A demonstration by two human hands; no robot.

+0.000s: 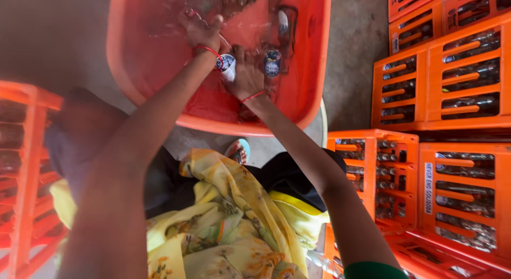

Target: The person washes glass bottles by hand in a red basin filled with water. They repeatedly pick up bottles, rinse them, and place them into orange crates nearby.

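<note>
A glass bottle (228, 66) is gripped by the right hand (246, 76), held low over the water in the red tub (159, 92), apparently for rinsing. The left hand (199, 30) is closed at the bottle's far end, seemingly steadying it. A second bottle (272, 62) lies beside. Orange crates (442, 87) of bottles are stacked at right.

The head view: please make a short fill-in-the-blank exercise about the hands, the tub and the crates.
1. Both hands reach into a large tub of the colour ____.
2. The right hand grips a glass ____ with a label.
3. On each wrist there is a thin red ____.
4. The orange crates stacked at the right are filled with ____.

Missing words: orange; bottle; thread; bottles
</note>
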